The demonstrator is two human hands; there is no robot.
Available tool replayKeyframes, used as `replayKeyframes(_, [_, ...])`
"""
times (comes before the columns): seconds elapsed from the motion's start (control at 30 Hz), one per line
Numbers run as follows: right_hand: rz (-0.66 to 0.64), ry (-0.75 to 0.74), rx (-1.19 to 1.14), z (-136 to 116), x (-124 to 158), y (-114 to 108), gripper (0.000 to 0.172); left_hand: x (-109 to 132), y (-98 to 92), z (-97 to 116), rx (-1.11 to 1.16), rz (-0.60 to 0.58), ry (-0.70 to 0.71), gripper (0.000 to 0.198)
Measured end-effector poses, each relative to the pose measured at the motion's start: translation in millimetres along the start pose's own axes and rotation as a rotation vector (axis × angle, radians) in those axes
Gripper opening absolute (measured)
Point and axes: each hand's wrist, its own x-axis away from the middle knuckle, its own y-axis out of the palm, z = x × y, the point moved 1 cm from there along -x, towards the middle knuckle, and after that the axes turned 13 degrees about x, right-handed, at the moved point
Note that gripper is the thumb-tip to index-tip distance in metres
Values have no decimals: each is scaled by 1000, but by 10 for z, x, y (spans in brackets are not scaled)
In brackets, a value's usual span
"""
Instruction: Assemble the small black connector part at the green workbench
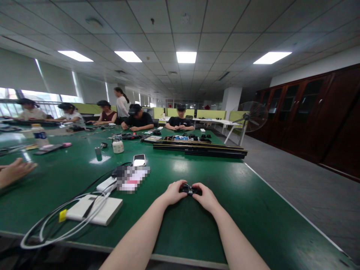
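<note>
Between my two hands is a small black part (190,190) with a shiny metallic piece at its middle, on or just above the green table (180,228). It is too small to name exactly. My left hand (174,192) grips its left end with thumb and fingers. At the opposite end, my right hand (206,197) holds it with bent fingers. My fingers partly cover both ends. To the left of my hands lie a pixelated white and pink sheet (134,180) and a phone-like device (139,160) with a bright screen.
A white box (95,209) with looped white cables (45,234) lies left. Long black rails (199,148) stretch across the table ahead. A jar (118,146) and bottle (39,135) stand further left. Another person's hand (17,171) is at the left edge. Several people sit beyond.
</note>
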Motion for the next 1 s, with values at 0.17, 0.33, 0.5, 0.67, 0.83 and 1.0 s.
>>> replayKeyframes(0.17, [-5, 4, 0, -5, 3, -5, 31, -3, -1, 2, -11, -12, 9, 45])
replayKeyframes(0.33, [4, 0, 9, -15, 9, -13, 30, 0, -7, 12, -4, -15, 13, 43])
replayKeyframes(0.5, [-1, 6, 16, -28, 14, -22, 29, 2, -10, 17, -9, -13, 15, 42])
replayKeyframes(0.67, [-3, 2, 18, -37, 14, -24, 30, 9, -13, 35, -25, -16, 28, 41])
replayKeyframes(0.83, [-3, -6, 14, -5, -1, -1, 30, 10, -15, 49, -23, -15, 20, 41])
replayKeyframes(1.0, [-5, -3, 22, 27, -11, 18, 30, 12, -20, 58, -33, -15, 22, 41])
